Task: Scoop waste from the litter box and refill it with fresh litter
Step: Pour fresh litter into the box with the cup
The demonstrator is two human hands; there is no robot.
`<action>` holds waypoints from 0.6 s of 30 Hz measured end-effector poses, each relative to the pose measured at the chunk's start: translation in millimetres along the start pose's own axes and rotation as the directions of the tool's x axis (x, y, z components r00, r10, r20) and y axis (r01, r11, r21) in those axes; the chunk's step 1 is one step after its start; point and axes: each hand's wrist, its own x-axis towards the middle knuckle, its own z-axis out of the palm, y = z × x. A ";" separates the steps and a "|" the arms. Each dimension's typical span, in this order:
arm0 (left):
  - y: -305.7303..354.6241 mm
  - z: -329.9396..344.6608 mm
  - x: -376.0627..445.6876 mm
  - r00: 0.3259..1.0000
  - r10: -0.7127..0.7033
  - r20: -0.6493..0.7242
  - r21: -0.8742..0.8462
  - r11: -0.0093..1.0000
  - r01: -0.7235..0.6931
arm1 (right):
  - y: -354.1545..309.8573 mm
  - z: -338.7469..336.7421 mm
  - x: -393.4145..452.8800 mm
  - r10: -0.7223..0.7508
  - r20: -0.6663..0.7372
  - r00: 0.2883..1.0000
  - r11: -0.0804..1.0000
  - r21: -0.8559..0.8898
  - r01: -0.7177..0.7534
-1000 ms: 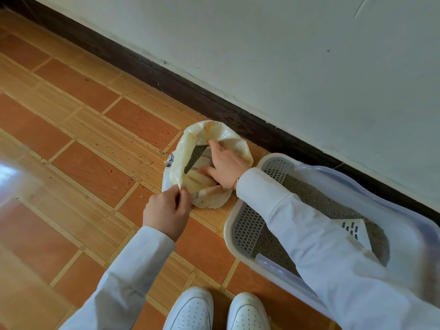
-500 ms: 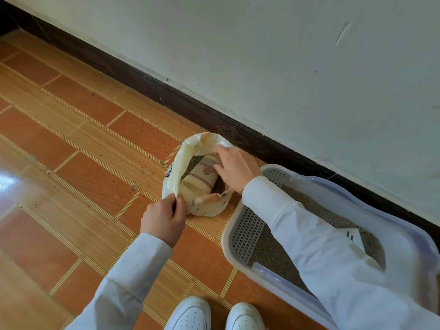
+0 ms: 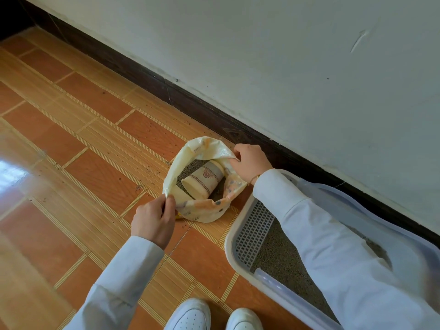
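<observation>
In the head view, the left hand [image 3: 154,219] is pinching the near edge of the litter bag [image 3: 197,211] while the right hand [image 3: 250,160] is gripping its far edge, the two holding the mouth open over a cream cup [image 3: 203,181] lying on the grey litter inside. The bag is standing on the floor [image 3: 95,177] just beside the litter box [image 3: 232,248]. If either pinch is slipping, the soft mouth is likely collapsing or tipping, spilling more grains.
</observation>
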 end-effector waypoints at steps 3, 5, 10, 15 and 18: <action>-1.2 -0.3 0.1 1.000 -0.011 -0.004 0.001 1.000 0.011 | -6.1 3.9 -2.7 -0.073 -0.029 0.997 0.997 -0.033 0.072; -1.9 -1.1 1.2 1.000 -0.018 -0.003 -0.005 1.000 0.018 | -10.5 7.2 -4.3 -0.109 -0.061 0.992 0.993 -0.040 0.107; -2.3 -8.1 6.1 1.000 0.004 0.015 -0.039 0.999 -0.004 | -12.1 13.0 -2.6 -0.140 -0.139 0.980 0.990 -0.008 0.141; 1.4 -26.5 20.3 0.999 -0.037 -0.004 -0.111 0.993 0.036 | -17.1 15.7 1.2 -0.115 -0.170 0.979 0.991 0.050 0.125; 3.1 -40.6 29.3 0.991 -0.132 -0.003 -0.156 0.979 0.130 | -24.3 10.6 0.5 -0.106 -0.148 0.983 0.993 0.042 0.113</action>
